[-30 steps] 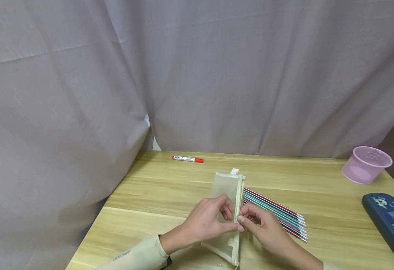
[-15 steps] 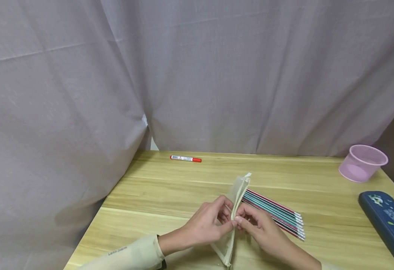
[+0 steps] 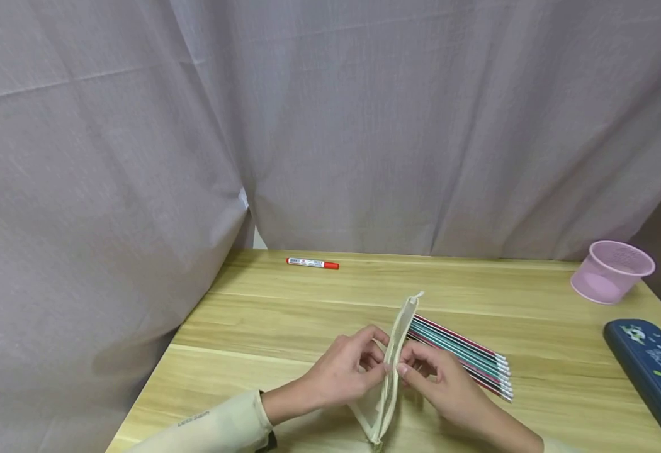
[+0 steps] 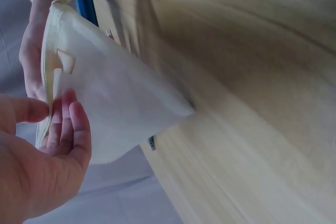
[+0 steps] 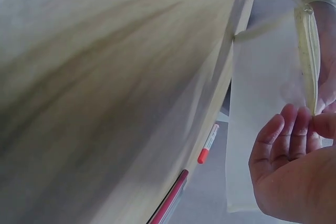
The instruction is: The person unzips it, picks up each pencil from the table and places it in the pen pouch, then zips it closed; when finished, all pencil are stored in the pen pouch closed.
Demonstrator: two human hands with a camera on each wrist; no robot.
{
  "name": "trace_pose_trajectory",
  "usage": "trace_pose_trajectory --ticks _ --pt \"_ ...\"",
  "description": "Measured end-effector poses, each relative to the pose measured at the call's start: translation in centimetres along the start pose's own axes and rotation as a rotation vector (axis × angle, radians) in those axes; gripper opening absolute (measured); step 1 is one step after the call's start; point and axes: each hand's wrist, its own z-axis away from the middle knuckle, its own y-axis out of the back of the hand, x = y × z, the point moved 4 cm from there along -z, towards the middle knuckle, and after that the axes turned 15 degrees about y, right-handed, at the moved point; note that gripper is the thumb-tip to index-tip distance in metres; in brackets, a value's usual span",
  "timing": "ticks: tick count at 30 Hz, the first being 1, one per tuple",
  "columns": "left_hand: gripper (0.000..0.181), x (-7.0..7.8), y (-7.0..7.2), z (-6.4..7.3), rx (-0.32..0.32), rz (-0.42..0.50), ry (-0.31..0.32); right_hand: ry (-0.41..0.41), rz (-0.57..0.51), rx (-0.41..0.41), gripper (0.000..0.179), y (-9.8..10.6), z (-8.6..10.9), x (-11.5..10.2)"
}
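A cream, see-through zip pouch [image 3: 403,324] stands on edge between both hands, its long zipped side facing up. The two edges of its mouth are parted in a narrow gap. My left hand [image 3: 338,374] pinches the left edge between thumb and fingers. Opposite it, my right hand [image 3: 449,384] pinches the right edge. In the left wrist view the pouch's pale side [image 4: 121,87] hangs down from the fingers. The right wrist view shows its other side [image 5: 257,93]. Several striped pencils [image 3: 466,353] with white ends lie in a row just right of the pouch, partly covered by the right hand.
A red and white marker [image 3: 312,263] lies near the table's back edge. At the back right stands a pink mesh cup [image 3: 610,277]. A dark blue pencil case [image 3: 650,371] lies at the right. Grey curtain [image 3: 342,138] hangs behind and left of the wooden table [image 3: 245,333].
The pouch has turned from lying tilted with its flat side showing to standing on edge. Its mouth has parted, with one edge in each hand. Pencils and marker stay in place.
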Motion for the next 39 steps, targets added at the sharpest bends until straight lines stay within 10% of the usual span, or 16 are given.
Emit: trace_pose_trajectory --ticks 13,28,39 --pt "0.012 -0.2 4.0 0.3 0.253 -0.196 0.025 -0.028 0.133 0.011 0.018 0.8 0.8 0.1" --pt "0.012 0.1 8.2 2.0 0.202 -0.370 0.132 -0.107 0.304 -0.025 0.021 2.7 2.2 1.6" --pt "0.006 -1.0 5.5 1.5 -0.140 0.286 0.370 -0.022 0.270 -0.162 0.016 1.8 0.7 1.8"
